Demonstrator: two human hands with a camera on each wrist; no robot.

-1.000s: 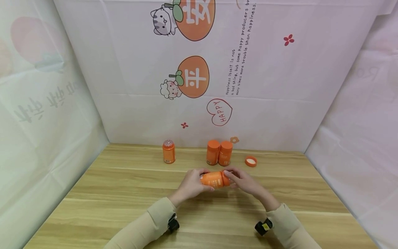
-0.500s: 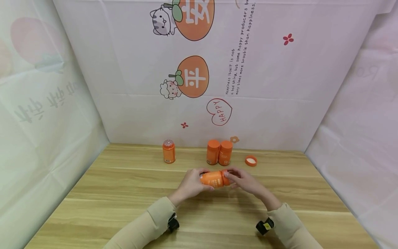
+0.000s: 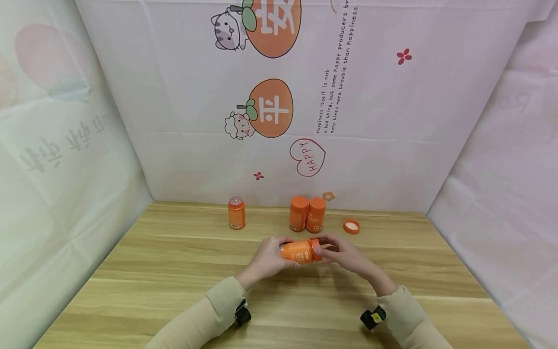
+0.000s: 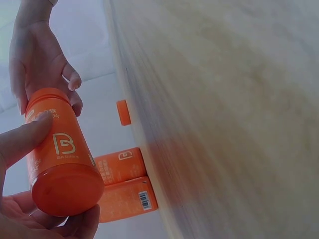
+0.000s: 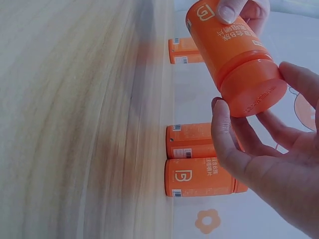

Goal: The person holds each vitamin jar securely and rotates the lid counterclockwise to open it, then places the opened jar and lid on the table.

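left hand [image 3: 268,257] gripping the orange bottle [image 3: 296,252], tilted between the hands, with the right hand [image 3: 343,254] seemingly pinching the cap [image 5: 253,88], contact partly hidden, where too loose a left grip could let the bottle slip and strike the 2 upright bottles [image 3: 299,213] beyond.

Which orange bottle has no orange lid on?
The bottle standing alone at the left, its silvery top showing. The standing pair and the held bottle wear orange lids.

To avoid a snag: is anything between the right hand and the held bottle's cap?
Nothing visible: the right hand holds the cap directly, and the left hand grips the bottle. The standing bottles are farther back.
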